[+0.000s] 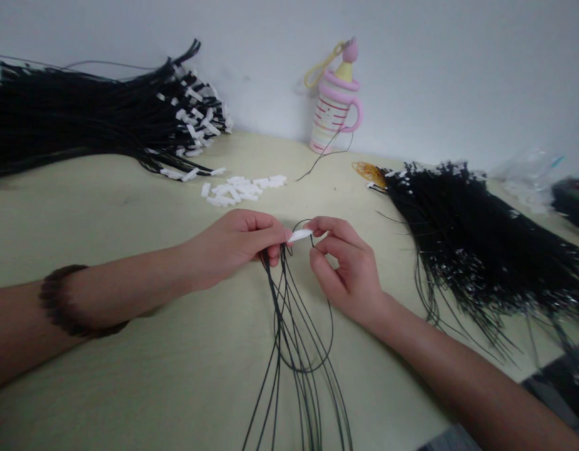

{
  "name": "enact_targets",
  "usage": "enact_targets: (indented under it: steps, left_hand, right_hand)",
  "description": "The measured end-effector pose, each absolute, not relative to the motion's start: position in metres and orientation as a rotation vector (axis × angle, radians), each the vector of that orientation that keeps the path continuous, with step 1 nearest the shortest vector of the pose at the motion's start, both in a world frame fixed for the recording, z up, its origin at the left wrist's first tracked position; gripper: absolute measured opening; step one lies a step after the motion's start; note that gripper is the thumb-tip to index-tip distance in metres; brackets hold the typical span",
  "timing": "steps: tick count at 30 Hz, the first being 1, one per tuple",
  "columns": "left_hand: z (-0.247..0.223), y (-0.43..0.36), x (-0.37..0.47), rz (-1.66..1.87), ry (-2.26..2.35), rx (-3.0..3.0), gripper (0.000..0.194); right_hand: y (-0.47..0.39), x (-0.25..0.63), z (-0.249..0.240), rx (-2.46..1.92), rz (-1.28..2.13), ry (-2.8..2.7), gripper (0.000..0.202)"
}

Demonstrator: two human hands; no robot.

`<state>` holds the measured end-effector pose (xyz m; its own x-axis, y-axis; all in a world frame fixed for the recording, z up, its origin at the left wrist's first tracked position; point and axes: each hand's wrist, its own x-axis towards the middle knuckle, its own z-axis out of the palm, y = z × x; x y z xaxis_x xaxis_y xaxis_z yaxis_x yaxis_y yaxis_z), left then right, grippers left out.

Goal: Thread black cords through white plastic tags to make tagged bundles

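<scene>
Our left hand pinches a white piece; black wires hang below its fingertips. Right hand opposite, fingers slightly parted; hold unclear to us.

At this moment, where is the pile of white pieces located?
In the head view, the pile lies left of centre, beyond the left hand, near the white-tipped end of the large black bundle.
</scene>
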<state>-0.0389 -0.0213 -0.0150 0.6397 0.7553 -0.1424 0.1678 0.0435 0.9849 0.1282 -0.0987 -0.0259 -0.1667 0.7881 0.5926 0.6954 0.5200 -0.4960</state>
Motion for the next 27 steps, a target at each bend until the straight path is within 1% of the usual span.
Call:
enact_targets:
  steps: [5, 8, 10, 12, 14, 17, 19, 21, 23, 25, 26, 27]
  left_hand:
    - [-0.017, -0.020, -0.038, 0.561, 0.811, 1.407, 0.020]
    - [-0.012, -0.018, -0.040, 0.661, 0.822, 1.423, 0.020]
    - [-0.001, -0.017, -0.043, 0.757, 0.802, 1.481, 0.021]
    - [0.013, -0.017, -0.048, 0.826, 0.754, 1.571, 0.021]
    - [0.027, -0.018, -0.054, 0.818, 0.701, 1.724, 0.019]
    - [0.039, -0.022, -0.058, 0.633, 0.656, 1.975, 0.021]
    - [0.035, -0.024, -0.057, 0.495, 0.676, 2.049, 0.021]
    - [0.024, -0.024, -0.053, 0.420, 0.735, 2.019, 0.021]
    - [0.012, -0.022, -0.049, 0.412, 0.817, 1.930, 0.021]
    - [0.001, -0.020, -0.045, 0.437, 0.884, 1.831, 0.023]
    - [-0.003, -0.019, -0.043, 0.447, 0.902, 1.792, 0.025]
    - [-0.007, -0.018, -0.042, 0.456, 0.914, 1.769, 0.026]
  right_hand:
    - [-0.100, 0.132, -0.023, -1.248, 0.095, -1.911, 0.009]
    - [-0.100, 0.139, -0.024, -1.317, 0.054, -1.883, 0.010]
    - [-0.098, 0.146, -0.026, -1.357, 0.225, -1.905, 0.014]
    - [-0.093, 0.153, -0.028, -1.374, 0.571, -1.912, 0.017]
    - [-0.087, 0.157, -0.029, -1.348, 0.885, -1.824, 0.018]
    - [-0.076, 0.163, -0.030, -1.272, 1.064, -1.636, 0.017]
    - [-0.071, 0.167, -0.032, -1.216, 1.119, -1.559, 0.025]
    - [-0.068, 0.173, -0.033, -1.232, 1.065, -1.548, 0.042]
    - [-0.069, 0.176, -0.034, -1.356, 0.762, -1.623, 0.051]
    - [-0.074, 0.173, -0.031, -1.469, 0.352, -1.689, 0.046]
    - [-0.079, 0.168, -0.029, -1.489, 0.218, -1.711, 0.038]
    - [-0.084, 0.161, -0.025, -1.490, 0.172, -1.746, 0.028]
